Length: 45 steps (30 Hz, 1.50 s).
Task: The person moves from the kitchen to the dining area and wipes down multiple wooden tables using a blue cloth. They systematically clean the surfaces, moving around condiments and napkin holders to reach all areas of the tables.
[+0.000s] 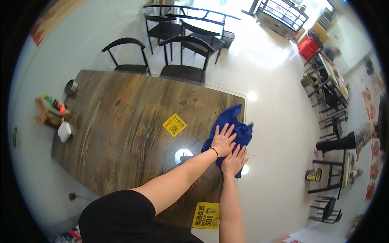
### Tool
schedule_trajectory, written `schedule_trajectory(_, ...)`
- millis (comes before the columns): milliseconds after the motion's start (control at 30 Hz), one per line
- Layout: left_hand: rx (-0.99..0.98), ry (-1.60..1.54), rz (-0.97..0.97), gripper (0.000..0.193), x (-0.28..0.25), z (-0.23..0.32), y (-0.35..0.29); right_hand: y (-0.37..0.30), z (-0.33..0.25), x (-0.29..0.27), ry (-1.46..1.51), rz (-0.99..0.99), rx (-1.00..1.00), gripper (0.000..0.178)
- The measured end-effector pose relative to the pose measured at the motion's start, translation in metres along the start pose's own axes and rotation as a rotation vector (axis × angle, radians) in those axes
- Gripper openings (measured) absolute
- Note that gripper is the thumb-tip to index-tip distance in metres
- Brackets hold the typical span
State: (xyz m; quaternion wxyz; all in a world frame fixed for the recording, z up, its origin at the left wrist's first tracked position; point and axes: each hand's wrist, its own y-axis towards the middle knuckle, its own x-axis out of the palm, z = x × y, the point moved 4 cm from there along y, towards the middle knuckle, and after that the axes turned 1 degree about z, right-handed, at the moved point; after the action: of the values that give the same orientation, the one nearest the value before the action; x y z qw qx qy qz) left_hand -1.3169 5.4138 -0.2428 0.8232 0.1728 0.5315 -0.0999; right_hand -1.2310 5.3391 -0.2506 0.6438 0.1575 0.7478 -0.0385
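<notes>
A crumpled dark blue cloth (227, 116) lies over the right edge of a brown wood-grain table (133, 105), part of it hanging past the edge. My left hand (223, 140), with a dark bracelet at the wrist, presses flat on the cloth with its fingers spread. Just beside and nearer to me, my right hand (234, 161) also rests flat on it, fingers stretched out. Neither hand grips the cloth. On the tabletop, a yellow diamond-shaped sticker (174, 124) is to the left of my hands, and a larger yellow sticker (206, 215) is near the front edge.
Against the left wall stand a metal tin (71, 87), sauce bottles (54, 103) and a white tissue pack (64, 131). Black chairs (183, 73) line the table's far side. Across the pale floor (267, 133), a person (356, 137) stands by more tables; another sits farther back.
</notes>
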Motion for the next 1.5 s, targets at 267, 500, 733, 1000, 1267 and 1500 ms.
schedule_trajectory(267, 0.008, 0.018, -0.093, 0.048, -0.014, 0.028, -0.074, -0.078, 0.005, -0.016, -0.055, -0.033, -0.086, 0.053)
schedule_trajectory(500, 0.07, -0.093, -0.26, 0.048, -0.01, 0.036, -0.166, -0.169, 0.008, -0.021, -0.202, -0.02, -0.099, 0.05)
schedule_trajectory(733, 0.13, -0.125, -0.35, 0.049, -0.084, -0.084, -0.257, -0.247, -0.119, 0.004, -0.254, -0.09, -0.146, 0.058)
schedule_trajectory(1000, -0.282, 0.023, 0.108, 0.045, -0.228, -0.343, -0.469, -0.365, -0.429, 0.026, -0.086, -0.378, -0.869, 0.067)
schedule_trajectory(1267, -0.7, 0.204, 0.214, 0.049, -0.345, -0.474, -0.673, -0.51, -0.642, 0.018, 0.385, -0.447, -1.455, 0.066)
schedule_trajectory(1500, -0.849, 0.336, 0.295, 0.046, -0.393, -0.593, -0.706, -0.521, -0.79, 0.049, 0.406, -0.358, -1.591, 0.062)
